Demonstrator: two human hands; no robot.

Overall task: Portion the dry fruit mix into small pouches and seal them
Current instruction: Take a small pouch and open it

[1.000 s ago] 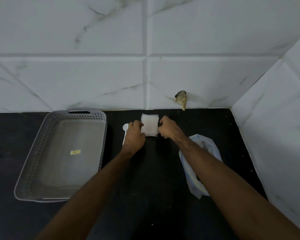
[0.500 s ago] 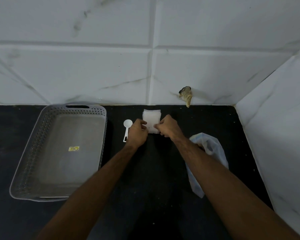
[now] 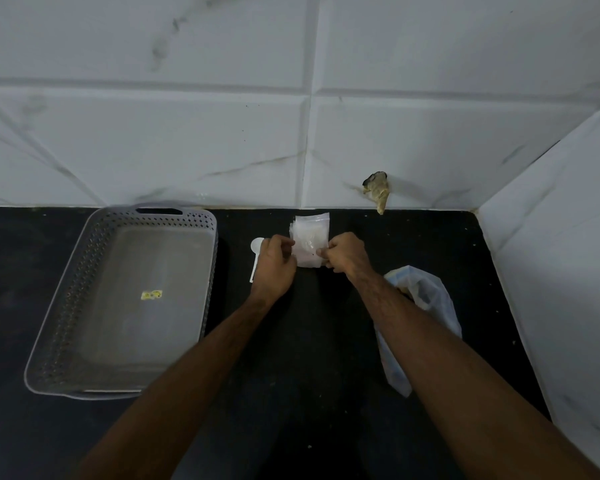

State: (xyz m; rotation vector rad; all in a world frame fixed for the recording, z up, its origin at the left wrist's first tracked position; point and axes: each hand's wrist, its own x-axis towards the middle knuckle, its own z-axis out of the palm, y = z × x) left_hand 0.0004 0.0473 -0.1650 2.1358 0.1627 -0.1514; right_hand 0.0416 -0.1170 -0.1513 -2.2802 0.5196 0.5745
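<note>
A stack of small clear pouches (image 3: 310, 233) lies on the black counter (image 3: 309, 341) near the back wall. My left hand (image 3: 274, 265) pinches the near left edge of the top pouch, and my right hand (image 3: 345, 254) pinches its near right edge. A white measuring spoon (image 3: 256, 249) lies just left of my left hand, partly hidden by it. The bag of dry fruit mix (image 3: 426, 306), a thin bluish plastic bag, lies on the counter at the right, partly under my right forearm.
A grey perforated plastic tray (image 3: 66, 313) with a yellow sticker inside sits on the left of the counter. White marble tiles form the back wall and the right side wall (image 3: 551, 271). A brownish lump (image 3: 378, 192) sticks to the back wall.
Both hands have drawn slightly toward me along the pouch stack, uncovering more of its far end. The spoon shows more beside my left hand. The view has tilted a little.
</note>
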